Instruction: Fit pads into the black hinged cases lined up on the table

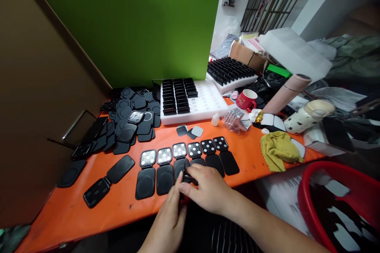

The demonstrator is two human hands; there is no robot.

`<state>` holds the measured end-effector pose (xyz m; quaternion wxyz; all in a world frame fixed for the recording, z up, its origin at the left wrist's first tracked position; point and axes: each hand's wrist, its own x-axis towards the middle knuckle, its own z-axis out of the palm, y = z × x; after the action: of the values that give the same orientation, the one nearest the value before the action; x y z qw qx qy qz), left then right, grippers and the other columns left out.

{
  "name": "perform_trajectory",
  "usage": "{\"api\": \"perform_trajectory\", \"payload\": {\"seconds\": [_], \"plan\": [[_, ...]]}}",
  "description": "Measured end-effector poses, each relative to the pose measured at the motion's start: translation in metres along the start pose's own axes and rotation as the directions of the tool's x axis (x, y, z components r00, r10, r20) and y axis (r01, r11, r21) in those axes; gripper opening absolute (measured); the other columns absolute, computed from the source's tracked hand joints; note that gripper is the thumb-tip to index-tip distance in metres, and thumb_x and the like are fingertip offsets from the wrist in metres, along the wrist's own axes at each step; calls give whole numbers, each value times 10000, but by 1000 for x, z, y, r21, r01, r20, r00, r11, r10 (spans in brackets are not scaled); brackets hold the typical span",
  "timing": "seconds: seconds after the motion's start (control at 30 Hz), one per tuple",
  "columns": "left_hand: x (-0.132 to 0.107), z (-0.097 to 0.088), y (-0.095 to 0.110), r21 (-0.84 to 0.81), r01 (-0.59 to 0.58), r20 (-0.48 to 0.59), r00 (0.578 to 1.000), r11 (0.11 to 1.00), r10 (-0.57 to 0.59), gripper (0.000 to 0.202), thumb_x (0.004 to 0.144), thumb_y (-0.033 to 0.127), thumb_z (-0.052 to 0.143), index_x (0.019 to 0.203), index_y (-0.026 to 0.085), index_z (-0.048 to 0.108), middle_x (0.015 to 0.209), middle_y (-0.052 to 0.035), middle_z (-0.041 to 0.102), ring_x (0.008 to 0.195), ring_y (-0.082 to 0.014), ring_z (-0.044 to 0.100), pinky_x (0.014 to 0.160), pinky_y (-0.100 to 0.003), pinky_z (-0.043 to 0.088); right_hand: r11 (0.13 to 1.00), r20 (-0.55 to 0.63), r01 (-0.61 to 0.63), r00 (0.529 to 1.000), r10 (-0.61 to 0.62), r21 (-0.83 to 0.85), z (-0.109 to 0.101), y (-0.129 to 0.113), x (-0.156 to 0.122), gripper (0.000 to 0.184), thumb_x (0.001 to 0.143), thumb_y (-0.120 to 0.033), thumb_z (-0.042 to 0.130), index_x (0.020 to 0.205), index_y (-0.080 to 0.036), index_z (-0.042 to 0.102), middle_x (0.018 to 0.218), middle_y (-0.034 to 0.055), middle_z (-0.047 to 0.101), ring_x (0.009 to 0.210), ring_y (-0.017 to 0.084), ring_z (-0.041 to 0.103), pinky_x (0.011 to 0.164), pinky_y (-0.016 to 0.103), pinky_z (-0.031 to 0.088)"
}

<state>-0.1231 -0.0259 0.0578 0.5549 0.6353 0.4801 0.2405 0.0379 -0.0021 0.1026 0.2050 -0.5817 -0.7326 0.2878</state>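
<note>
At the front edge of the table, my left hand [170, 218] and my right hand [209, 189] meet around a black hinged pad [190, 180]. Both are closed on it; fingers cover most of the piece. Just beyond them lies a row of opened black hinged pads [145, 183]. Their upper squares [164, 155] carry round white dots, some on a silvery face and some on black. One more opened hinged pad [120, 169] rests apart on the left, dark on both halves. Small grey and black plates [197, 131] lie behind the row.
Black pads [126, 110] are heaped at the left by a cardboard wall [38, 106]. White foam trays [204, 104] hold upright black pieces. At right are a dropper bottle [215, 119], red mug [247, 99], pink flask [286, 95], yellow cloth [279, 151] and red basin [305, 201].
</note>
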Motion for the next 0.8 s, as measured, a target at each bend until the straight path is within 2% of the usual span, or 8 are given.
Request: {"api": "perform_trajectory", "payload": {"seconds": [0.23, 0.33, 0.43, 0.53, 0.7, 0.8], "plan": [[2, 7, -2, -99, 56, -18, 998, 994, -58, 526, 860, 284, 426, 1358, 218, 269, 1379, -84, 359, 1281, -256, 278, 1048, -409, 256, 992, -50, 1, 999, 5, 123, 14, 2, -5, 197, 858, -323, 461, 783, -195, 590, 766, -14, 581, 696, 100, 519, 606, 208, 335], [3, 9, -3, -91, 49, -67, 996, 995, -55, 528, 863, 278, 403, 1365, 222, 247, 1409, -73, 305, 1307, -249, 210, 1062, -416, 216, 998, -43, -15, 999, 18, 69, 16, -1, -6, 252, 878, -362, 424, 784, -200, 593, 767, -8, 568, 698, 107, 519, 605, 215, 342], [4, 10, -5, -45, 43, -91, 995, 998, -46, 547, 861, 270, 409, 1373, 222, 221, 1420, -69, 280, 1326, -233, 140, 1075, -415, 167, 998, -6, -29, 1000, 29, -57, 14, -3, -8, 329, 899, -393, 359, 777, -189, 586, 757, 11, 561, 690, 128, 521, 609, 243, 346], [3, 11, -7, -9, 34, -94, 995, 999, -35, 539, 862, 264, 406, 1370, 226, 231, 1425, -65, 269, 1326, -232, 136, 1079, -417, 148, 991, 35, -28, 999, 33, -127, 11, -4, -11, 344, 902, -401, 335, 814, -174, 577, 780, 34, 570, 707, 152, 533, 618, 267, 350], [2, 12, -8, 18, -10, -63, 998, 1000, 11, 535, 872, 273, 401, 1372, 258, 212, 1436, -52, 246, 1315, -225, 192, 1077, -417, 168, 995, 50, -54, 997, 58, -83, 7, -2, -14, 296, 885, -404, 375, 833, -176, 557, 802, 27, 578, 715, 149, 538, 613, 261, 343], [2, 12, -5, 21, 7, -40, 999, 1000, -6, 540, 872, 277, 402, 1375, 244, 208, 1420, -72, 280, 1308, -233, 213, 1068, -420, 204, 998, 17, -48, 999, 48, -47, 7, -1, -14, 257, 864, -392, 426, 796, -185, 562, 780, 11, 581, 704, 132, 528, 602, 246, 327]]}}
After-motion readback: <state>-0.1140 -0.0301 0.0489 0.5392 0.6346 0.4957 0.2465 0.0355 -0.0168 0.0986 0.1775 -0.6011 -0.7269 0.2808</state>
